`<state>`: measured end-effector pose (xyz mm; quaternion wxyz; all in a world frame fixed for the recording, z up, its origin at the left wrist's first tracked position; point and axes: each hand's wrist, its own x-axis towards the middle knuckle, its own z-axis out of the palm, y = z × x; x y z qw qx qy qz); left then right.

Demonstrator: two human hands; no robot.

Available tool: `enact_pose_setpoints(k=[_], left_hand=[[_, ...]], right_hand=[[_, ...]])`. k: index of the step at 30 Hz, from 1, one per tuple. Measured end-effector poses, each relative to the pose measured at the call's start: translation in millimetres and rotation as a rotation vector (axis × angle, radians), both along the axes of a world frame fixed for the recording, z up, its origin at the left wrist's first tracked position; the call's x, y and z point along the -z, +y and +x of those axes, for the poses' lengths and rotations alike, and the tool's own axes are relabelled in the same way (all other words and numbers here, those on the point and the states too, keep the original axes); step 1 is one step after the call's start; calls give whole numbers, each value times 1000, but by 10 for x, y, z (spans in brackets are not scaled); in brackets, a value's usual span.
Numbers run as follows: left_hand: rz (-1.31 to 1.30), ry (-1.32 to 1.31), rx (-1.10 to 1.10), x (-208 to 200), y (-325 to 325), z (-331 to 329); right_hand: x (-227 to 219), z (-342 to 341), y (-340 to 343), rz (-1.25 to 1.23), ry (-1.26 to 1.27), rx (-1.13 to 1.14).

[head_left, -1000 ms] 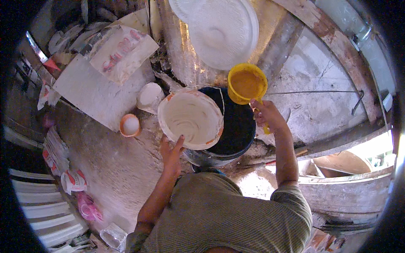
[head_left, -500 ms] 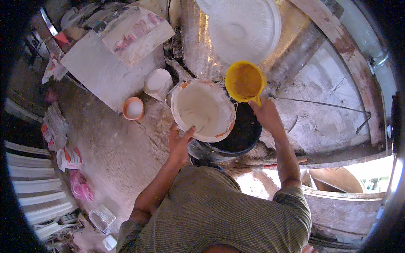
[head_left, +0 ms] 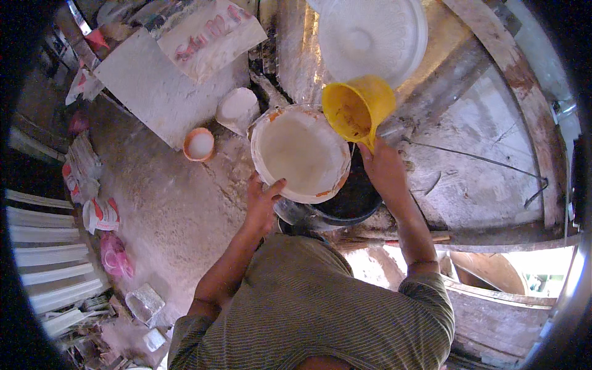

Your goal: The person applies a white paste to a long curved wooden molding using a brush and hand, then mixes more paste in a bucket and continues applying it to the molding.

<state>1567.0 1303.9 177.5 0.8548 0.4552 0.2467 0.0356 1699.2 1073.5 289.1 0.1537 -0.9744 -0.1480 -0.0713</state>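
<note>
My left hand [head_left: 262, 200] grips the near-left rim of a round bucket [head_left: 306, 198] with the thumb over its edge. The bucket is crusted white with orange patches and holds pale, milky liquid. By its handle, my right hand [head_left: 385, 172] holds a yellow plastic dipper [head_left: 377, 97] at the bucket's right side. The dipper is tilted toward the bucket, its inside stained brown; I cannot make out any liquid leaving it. Beneath and to the right stands a larger dark tub [head_left: 364, 206], partly hidden by the bucket and my right hand.
Left of the bucket are a white-filled container [head_left: 238, 110] and a small orange cup [head_left: 199, 145] of white material. A white ornamental disc [head_left: 373, 37] lies at the back. A bent metal rod [head_left: 475, 158] rests on the right surface. Pale boards [head_left: 145, 86] lie far left.
The yellow dipper has tipped over toward the bucket, its mouth turning left and down. My left hand keeps its hold on the rim. The whole view has shifted slightly.
</note>
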Motion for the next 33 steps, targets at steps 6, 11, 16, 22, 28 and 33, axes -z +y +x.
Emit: enact_pose_setpoints(k=[6, 11, 16, 22, 28, 33], left_hand=[[-26, 3, -39, 11, 25, -4], [-32, -21, -77, 67, 33, 6], [-2, 101, -84, -101, 26, -1], [-48, 30, -177, 220, 82, -23], [-146, 40, -281, 130, 232, -441], [-225, 0, -424, 226, 492, -903]], right_hand=[[-9, 9, 163, -11, 11, -33], [146, 139, 168, -45, -10, -116], [259, 102, 127, -18, -152, -235], [526, 260, -249, 383, -176, -139], [1841, 829, -1357, 149, 42, -272], [2160, 1000, -1281, 215, 633, 93]])
